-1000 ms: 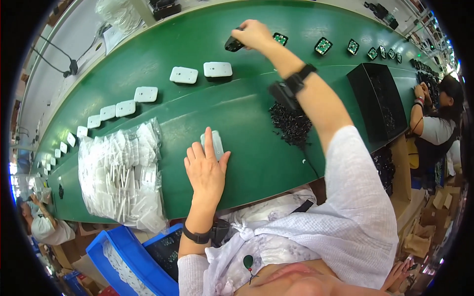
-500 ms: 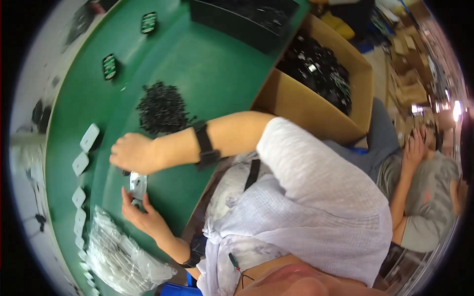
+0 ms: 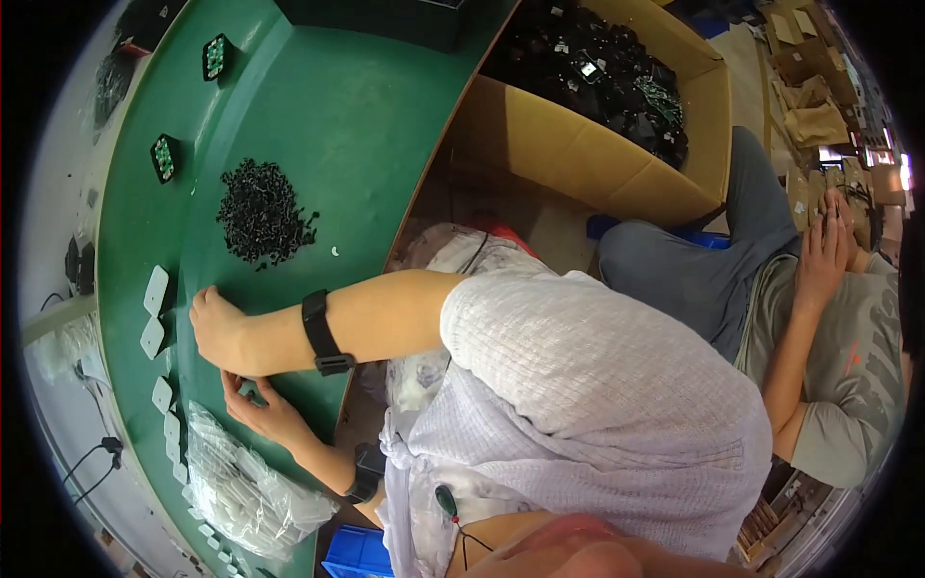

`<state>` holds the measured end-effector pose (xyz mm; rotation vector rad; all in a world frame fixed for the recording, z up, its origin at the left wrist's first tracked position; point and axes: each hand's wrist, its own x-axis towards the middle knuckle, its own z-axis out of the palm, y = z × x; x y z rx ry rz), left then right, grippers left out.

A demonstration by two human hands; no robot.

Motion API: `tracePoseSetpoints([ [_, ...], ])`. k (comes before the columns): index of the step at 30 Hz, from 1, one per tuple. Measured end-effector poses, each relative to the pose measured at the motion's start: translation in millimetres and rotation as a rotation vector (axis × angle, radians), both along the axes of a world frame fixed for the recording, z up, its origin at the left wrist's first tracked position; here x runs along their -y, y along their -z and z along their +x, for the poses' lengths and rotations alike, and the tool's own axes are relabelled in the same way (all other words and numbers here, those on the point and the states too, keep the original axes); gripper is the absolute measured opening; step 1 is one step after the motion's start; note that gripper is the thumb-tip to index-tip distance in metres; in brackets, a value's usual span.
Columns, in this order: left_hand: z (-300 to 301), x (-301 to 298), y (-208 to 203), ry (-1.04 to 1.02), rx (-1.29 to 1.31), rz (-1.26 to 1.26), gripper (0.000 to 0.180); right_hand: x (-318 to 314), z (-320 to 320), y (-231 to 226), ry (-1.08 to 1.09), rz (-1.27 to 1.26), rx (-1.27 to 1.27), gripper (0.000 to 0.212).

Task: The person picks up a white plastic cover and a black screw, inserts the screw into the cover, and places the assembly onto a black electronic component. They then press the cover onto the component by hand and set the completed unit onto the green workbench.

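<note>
Green desk (image 3: 337, 120): right hand (image 3: 222, 332) curled, grip hidden; left hand (image 3: 270, 416) half-open, partly behind it; can't tell whether either holds anything; black box (image 3: 376, 21) cut off up top.

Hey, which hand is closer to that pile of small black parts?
Right. The right hand is below the pile of black parts in the picture; the left hand is farther down, past the right one.
</note>
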<state>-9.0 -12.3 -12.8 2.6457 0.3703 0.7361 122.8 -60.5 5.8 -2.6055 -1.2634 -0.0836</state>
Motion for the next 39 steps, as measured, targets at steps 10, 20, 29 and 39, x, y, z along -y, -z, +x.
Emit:
tracePoseSetpoints([
  [10, 6.7, 16.6, -2.0, 0.043, -0.006, -0.071, 0.046, 22.5, 25.3, 4.6, -0.146, 0.238, -0.046, 0.025],
  [20, 7.4, 14.0, 3.9, 0.068, 0.055, -0.086, 0.043, 18.6, 29.9, 9.2, -0.245, 0.222, -0.057, 0.021],
  [29, -2.2, 8.2, 7.6, 0.056, 0.121, -0.164, 0.049, 82.7, 45.2, -26.8, -0.288, 0.565, -0.506, 0.031],
  [39, -11.3, 3.8, 2.2, 0.032, 0.196, -0.470, 0.041, 79.9, 21.1, -26.3, -0.529, 0.358, -0.438, 0.033],
])
